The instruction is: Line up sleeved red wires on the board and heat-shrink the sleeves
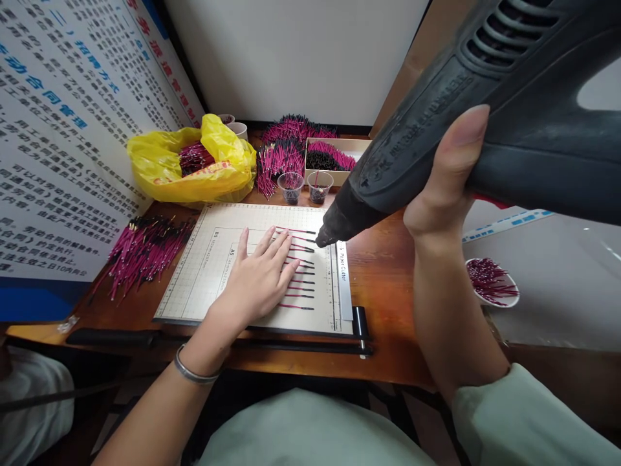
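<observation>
My left hand [264, 275] lies flat, fingers spread, over the left ends of several short pink wires [301, 297] with black tips. The wires are laid side by side in a column on a paper cutter board [218, 278] printed with a grid. In my right hand [449, 175] is a large black heat gun [412, 129], fingers wrapped round its grip. The gun's nozzle points down and left, close to the black tips of the upper wires. Part of the gun runs out of view at the top right.
Behind the board are a yellow plastic bag [194, 184] of wires, wire heaps [281, 158], an open box [332, 155] and two clear cups [291, 188]. A loose wire pile [145, 252] lies left. A white bowl [492, 283] of wires stands right. A printed panel [58, 129] rises left.
</observation>
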Available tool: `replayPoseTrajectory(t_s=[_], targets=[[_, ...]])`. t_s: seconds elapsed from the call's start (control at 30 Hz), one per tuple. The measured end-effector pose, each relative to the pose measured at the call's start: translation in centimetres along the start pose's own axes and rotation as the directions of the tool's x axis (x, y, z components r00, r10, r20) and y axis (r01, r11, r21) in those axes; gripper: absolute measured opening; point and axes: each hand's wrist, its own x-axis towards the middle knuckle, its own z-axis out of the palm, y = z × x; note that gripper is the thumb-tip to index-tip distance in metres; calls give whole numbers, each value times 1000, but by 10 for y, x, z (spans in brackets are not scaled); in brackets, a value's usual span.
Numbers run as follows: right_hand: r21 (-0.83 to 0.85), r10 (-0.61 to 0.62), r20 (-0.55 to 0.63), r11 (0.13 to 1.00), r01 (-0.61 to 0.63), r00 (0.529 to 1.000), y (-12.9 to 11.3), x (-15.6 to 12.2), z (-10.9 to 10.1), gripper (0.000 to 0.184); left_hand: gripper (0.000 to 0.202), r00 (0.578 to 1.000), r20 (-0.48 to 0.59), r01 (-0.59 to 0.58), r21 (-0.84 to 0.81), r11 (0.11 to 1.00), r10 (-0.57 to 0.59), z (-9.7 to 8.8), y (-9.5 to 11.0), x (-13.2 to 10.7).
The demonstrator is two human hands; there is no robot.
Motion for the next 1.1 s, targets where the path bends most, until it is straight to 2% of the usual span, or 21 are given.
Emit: replayPoseTrajectory(t_s=[0.1,0.23,0.37,0.43,0.5,0.57,0.67,0.8,0.9,1.03,1.1], targets=[[2,-9,10,1000,9,1000,3,0,-1,73,60,996,-94,3,-27,1000,-5,-3,-1,4],[-13,-2,27,1000,2,1000,-3,2,-3,73,49,960,-277,17,-93,996,-42,-10,-7,13],[-9,-7,-10,1000,7,1000,-1,2,-3,69,36,936,-321,117,-107,987,-146,-15,-12,20],[-15,-13,11,1000,13,1000,2,2,-3,70,38,935,-327,108,-114,988,-140,-15,-12,21],[-11,-27,4,1000,27,1000,3,1,-2,73,49,952,-292,56,-114,992,-87,-12,-11,21],[-14,-28,-34,1000,28,999,1,1,0,73,61,980,-198,-15,-97,995,-5,-6,-10,20],[-58,-2,-40,998,0,999,-5,2,2,75,65,997,-62,-58,-60,996,54,0,-9,17],[-28,54,-48,998,-55,997,-7,3,2,89,62,999,-42,-33,-25,999,32,1,-9,13],[-19,67,-58,997,-69,996,-2,4,0,85,62,999,-33,-11,-15,1000,10,-3,-7,16],[-19,49,17,999,-49,999,1,3,-3,87,61,998,24,54,4,999,-54,-9,-6,26],[6,68,-2,998,-68,998,-2,2,-3,86,60,997,44,63,5,998,-63,-10,-6,30]])
